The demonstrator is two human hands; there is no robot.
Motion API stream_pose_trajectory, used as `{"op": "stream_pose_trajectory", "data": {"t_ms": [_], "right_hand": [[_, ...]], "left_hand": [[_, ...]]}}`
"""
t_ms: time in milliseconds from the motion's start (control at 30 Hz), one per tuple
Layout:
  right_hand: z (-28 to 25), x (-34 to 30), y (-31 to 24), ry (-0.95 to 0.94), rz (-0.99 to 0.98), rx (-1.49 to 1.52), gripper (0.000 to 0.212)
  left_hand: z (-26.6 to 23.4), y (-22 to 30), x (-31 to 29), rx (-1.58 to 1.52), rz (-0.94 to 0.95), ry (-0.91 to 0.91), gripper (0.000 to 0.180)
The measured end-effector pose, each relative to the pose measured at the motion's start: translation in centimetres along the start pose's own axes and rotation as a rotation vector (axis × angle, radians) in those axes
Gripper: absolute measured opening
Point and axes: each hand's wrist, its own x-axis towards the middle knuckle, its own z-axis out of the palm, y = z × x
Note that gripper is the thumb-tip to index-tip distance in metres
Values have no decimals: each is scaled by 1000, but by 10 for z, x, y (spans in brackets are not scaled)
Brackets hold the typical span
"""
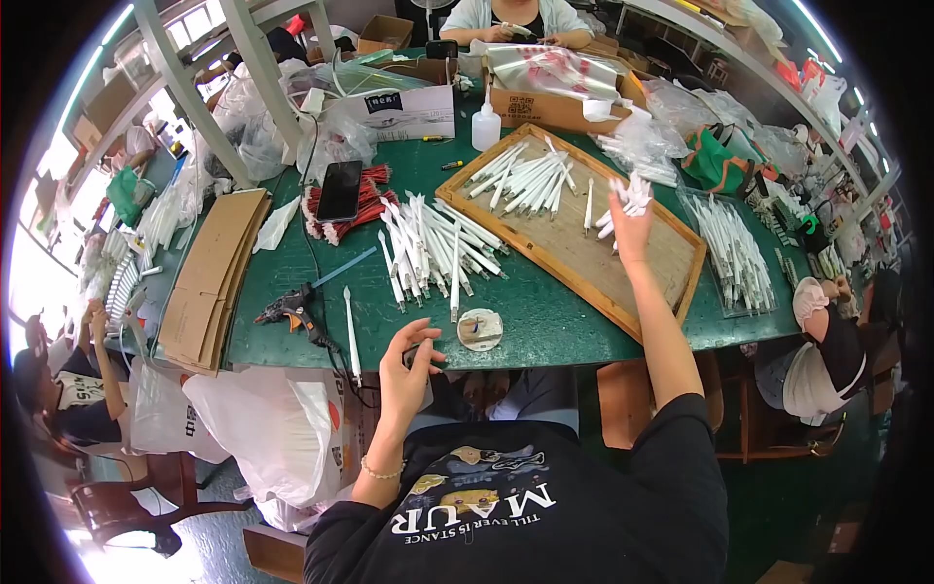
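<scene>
My right hand (632,230) reaches over a wood-framed tray (650,282) at the right, its fingers closed round a small bunch of slim white pen-like sticks (634,195). More white sticks (535,180) lie in the tray's far left part, and a single stick (589,206) lies apart from them. At the table's near edge my left hand (409,362) hovers with bent, parted fingers; I see nothing held in it. Right of that hand is a round whitish disc (480,330). Beyond it spreads a large pile of white sticks (428,243) with silvery ends.
A glue gun (297,313) and one stick (351,336) lie left of my left hand. Farther back are a phone (340,191) on red bundles, a white squeeze bottle (485,127) and open boxes. Flat cardboard (209,282) lies left, bagged sticks (735,255) right. Other people sit around.
</scene>
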Motion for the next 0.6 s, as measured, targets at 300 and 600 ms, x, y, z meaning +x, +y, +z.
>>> {"op": "stream_pose_trajectory", "data": {"t_ms": [300,600], "right_hand": [[-1,58,24,-25,282,-332,30],[-5,100,141,-734,536,-347,23]], "left_hand": [[-8,1,0,13,-19,26,30],[-1,2,1,54,-93,-126,33]]}}
